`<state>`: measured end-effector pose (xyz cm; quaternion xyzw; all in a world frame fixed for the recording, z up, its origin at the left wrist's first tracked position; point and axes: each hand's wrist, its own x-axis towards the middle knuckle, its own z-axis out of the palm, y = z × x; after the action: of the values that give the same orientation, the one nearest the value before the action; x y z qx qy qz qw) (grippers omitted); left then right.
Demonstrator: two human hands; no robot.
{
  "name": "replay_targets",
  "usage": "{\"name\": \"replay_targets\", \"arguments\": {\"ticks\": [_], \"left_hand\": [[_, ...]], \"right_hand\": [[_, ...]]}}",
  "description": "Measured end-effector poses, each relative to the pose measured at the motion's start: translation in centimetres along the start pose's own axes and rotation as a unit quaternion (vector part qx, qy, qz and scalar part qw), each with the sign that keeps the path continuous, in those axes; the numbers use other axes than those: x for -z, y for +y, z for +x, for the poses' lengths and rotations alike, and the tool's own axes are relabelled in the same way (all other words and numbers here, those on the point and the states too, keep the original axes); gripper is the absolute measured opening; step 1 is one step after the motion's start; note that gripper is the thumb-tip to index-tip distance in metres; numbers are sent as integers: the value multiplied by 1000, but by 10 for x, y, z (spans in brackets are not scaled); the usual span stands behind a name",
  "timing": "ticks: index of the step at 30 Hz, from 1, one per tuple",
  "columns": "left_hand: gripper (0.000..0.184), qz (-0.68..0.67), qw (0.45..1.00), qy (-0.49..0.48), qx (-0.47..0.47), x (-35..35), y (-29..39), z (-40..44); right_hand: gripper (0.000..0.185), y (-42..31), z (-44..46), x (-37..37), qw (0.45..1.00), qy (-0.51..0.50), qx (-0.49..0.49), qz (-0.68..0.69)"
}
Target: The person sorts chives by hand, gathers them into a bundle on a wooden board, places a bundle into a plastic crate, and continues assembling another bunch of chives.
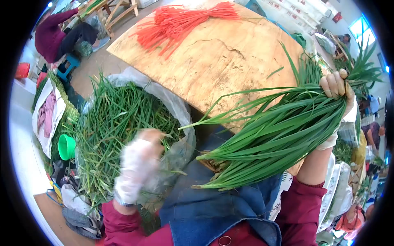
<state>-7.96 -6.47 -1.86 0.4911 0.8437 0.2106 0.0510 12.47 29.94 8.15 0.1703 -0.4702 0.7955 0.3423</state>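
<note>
My right hand (337,85) is raised on the right, its fingers wrapped round a large bunch of garlic chives (271,139). The pale cut ends hang down to the left over my blue apron (197,201), and the leaf tips stick out beyond my fist. My left hand (143,153), in a white covering with bare fingertips, is smeared by motion. It is over a clear plastic bag (186,141) heaped with loose green leaves (123,106); whether its fingers hold anything does not show.
A wooden table (213,57) stands ahead, with a bundle of red ties (184,20) at its far side. A green cup (66,146) is left of the bag. Another person (53,35) sits at the upper left. White printed boxes (287,12) stand behind the table.
</note>
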Motion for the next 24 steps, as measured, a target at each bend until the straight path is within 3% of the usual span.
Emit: {"name": "replay_targets", "arguments": {"ticks": [2,7,9,10,11,12,13,14,15,16,17,18,19,21,23,24], "left_hand": [[29,-175,980,-54,-72,-22,37,11],[21,-77,964,-217,-134,-48,57,43],[17,-274,936,-130,-179,-22,74,55],[13,-470,862,-101,-161,2,85,59],[13,-540,828,-100,-109,35,88,58],[12,-548,830,7,-99,55,84,52],[16,-605,787,61,-103,70,67,47],[16,-592,790,143,-74,82,48,35],[15,-506,837,201,53,94,32,22],[19,-278,921,239,128,87,6,15],[23,77,970,222,59,74,-37,2],[28,271,936,124,189,56,-46,-8],[31,229,947,42,223,42,-40,-12],[22,44,996,9,81,6,-14,-17],[26,-137,987,-86,22,-28,19,0],[27,-155,986,-56,6,-42,36,12]], "right_hand": [[25,-2,3,1,1000,-12,-5,0],[25,-5,0,-7,999,16,5,-38],[25,-2,-2,-12,998,41,17,-40],[25,0,0,-14,998,49,22,-39],[25,1,0,-15,998,40,17,-39],[26,0,1,-16,999,32,14,-39],[26,-2,2,-15,999,25,13,-40],[25,-3,2,-13,999,17,15,-37],[25,-4,1,-11,999,11,17,-34],[25,-4,-1,-8,999,6,19,-30],[24,-5,-2,-5,1000,0,17,-23],[24,-6,-4,-3,1000,4,19,-21],[24,-5,-3,-1,1000,5,20,-18],[24,-3,-3,-3,999,20,26,-14],[24,-5,-2,-2,1000,5,13,-11],[24,-5,-2,-1,1000,-2,11,-10]]}}
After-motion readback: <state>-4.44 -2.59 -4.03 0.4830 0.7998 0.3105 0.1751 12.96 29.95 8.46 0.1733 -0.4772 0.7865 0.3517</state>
